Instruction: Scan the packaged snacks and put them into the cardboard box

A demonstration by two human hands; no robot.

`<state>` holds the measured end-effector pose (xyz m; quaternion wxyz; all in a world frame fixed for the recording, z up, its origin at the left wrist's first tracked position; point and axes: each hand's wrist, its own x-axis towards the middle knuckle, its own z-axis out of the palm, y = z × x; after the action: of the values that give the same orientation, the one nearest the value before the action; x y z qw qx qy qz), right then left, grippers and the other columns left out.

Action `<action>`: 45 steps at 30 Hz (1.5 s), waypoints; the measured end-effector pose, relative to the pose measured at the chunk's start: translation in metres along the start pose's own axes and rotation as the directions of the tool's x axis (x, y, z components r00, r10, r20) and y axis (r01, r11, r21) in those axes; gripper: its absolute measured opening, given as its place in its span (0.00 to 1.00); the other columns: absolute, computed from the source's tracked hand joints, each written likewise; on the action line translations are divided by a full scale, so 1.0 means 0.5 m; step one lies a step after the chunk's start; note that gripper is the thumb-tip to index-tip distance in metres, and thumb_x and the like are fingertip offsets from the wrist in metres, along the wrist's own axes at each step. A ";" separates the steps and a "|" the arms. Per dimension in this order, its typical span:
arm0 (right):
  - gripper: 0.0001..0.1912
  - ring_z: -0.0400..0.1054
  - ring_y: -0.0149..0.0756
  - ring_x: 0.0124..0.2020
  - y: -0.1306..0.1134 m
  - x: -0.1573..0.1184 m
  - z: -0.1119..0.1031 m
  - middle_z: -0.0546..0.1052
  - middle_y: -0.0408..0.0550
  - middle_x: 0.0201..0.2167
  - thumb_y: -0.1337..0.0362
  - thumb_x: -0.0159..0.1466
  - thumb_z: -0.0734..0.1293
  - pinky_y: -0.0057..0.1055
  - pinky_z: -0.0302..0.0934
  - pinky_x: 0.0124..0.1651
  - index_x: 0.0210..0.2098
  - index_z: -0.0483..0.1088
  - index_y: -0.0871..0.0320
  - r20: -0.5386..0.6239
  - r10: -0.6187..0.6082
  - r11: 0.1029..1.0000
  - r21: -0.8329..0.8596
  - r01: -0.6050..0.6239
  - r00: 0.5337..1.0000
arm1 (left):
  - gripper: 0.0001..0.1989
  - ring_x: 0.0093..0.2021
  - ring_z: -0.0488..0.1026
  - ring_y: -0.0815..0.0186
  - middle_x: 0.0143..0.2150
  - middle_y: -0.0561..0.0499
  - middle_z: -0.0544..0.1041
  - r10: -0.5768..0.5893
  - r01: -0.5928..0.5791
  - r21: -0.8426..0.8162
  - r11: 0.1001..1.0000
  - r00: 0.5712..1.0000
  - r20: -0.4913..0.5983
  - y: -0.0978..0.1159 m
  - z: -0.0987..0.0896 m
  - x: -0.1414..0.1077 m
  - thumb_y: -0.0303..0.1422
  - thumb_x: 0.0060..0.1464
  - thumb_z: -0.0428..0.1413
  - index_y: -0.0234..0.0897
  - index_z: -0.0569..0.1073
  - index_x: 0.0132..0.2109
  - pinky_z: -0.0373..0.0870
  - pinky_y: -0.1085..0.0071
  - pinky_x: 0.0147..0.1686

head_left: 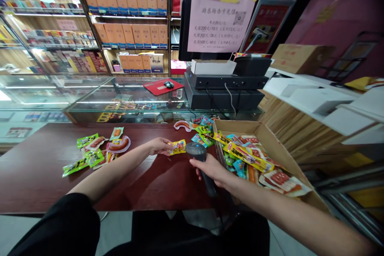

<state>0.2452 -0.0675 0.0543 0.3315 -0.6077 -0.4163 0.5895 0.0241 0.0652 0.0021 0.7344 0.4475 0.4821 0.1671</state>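
A shiny yellow packet (179, 147) is pinched in the left fingers (166, 146). The right fingers (196, 164) wrap around a smooth, dark scanner (196, 151) just beside it. Under them lies a shiny red-brown tabletop (144, 188); right of them, a cardboard box (271, 140) holds crinkly plastic packs (255, 159).

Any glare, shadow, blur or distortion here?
Head view throughout: bright streaks glare on the glass counter; a shadow darkens the table below the left hand; the left shelves slant; the right edge looks stretched and blurred.
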 end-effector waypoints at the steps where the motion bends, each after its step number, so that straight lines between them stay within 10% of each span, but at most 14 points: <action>1: 0.12 0.62 0.26 0.15 0.007 -0.012 0.002 0.67 0.36 0.14 0.62 0.56 0.72 0.22 0.59 0.17 0.31 0.64 0.58 0.013 0.001 1.000 -0.026 -0.001 1.000 | 0.19 0.26 0.76 0.69 0.33 0.44 0.80 -0.019 0.019 -0.016 1.000 1.000 0.012 -0.006 0.003 -0.008 0.30 0.36 0.70 0.29 0.76 0.37 0.75 0.76 0.29; 9: 0.08 0.60 0.25 0.12 0.024 -0.066 0.008 0.66 0.34 0.12 0.65 0.59 0.68 0.21 0.56 0.16 0.34 0.64 0.59 0.042 -0.044 0.988 -0.148 0.050 0.998 | 0.24 0.35 0.79 0.61 0.38 0.46 0.80 0.014 -0.009 -0.230 0.973 1.000 0.021 -0.007 0.076 -0.019 0.20 0.38 0.67 0.34 0.71 0.44 0.78 0.59 0.39; 15: 0.06 0.59 0.26 0.14 0.035 -0.041 -0.013 0.66 0.34 0.12 0.66 0.61 0.66 0.22 0.57 0.17 0.33 0.62 0.59 -0.033 -0.027 0.992 -0.124 0.023 0.999 | 0.17 0.33 0.78 0.64 0.35 0.45 0.80 0.104 -0.108 -0.223 0.969 0.994 -0.031 -0.021 0.122 0.014 0.22 0.39 0.68 0.30 0.74 0.38 0.78 0.67 0.36; 35: 0.08 0.60 0.26 0.13 0.012 -0.011 -0.023 0.67 0.36 0.12 0.62 0.60 0.68 0.23 0.57 0.17 0.32 0.64 0.59 -0.029 -0.124 0.985 -0.121 0.120 0.992 | 0.21 0.28 0.77 0.66 0.30 0.50 0.77 0.169 -0.232 -0.314 0.921 0.962 -0.216 -0.001 0.101 0.006 0.20 0.36 0.69 0.32 0.65 0.32 0.80 0.64 0.32; 41: 0.13 0.61 0.26 0.15 -0.008 -0.048 -0.065 0.69 0.38 0.16 0.57 0.57 0.70 0.24 0.59 0.18 0.30 0.66 0.59 -0.053 -0.160 0.987 -0.030 0.158 0.986 | 0.20 0.33 0.80 0.60 0.36 0.45 0.79 0.182 -0.212 -0.289 0.934 0.975 -0.127 0.030 0.129 -0.006 0.22 0.37 0.69 0.31 0.67 0.35 0.79 0.65 0.32; 45: 0.18 0.62 0.26 0.16 -0.027 -0.115 -0.131 0.68 0.37 0.17 0.52 0.55 0.71 0.24 0.59 0.20 0.33 0.65 0.58 -0.121 -0.148 0.982 0.099 0.160 0.982 | 0.18 0.37 0.79 0.61 0.40 0.44 0.79 0.262 -0.250 -0.273 0.929 0.965 0.008 0.089 0.211 -0.013 0.23 0.41 0.68 0.31 0.71 0.39 0.79 0.64 0.38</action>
<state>0.3110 -0.1076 0.0976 0.4316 -0.5873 -0.4102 0.5483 0.1197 0.0324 0.0564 0.7710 0.4058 0.3759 0.3155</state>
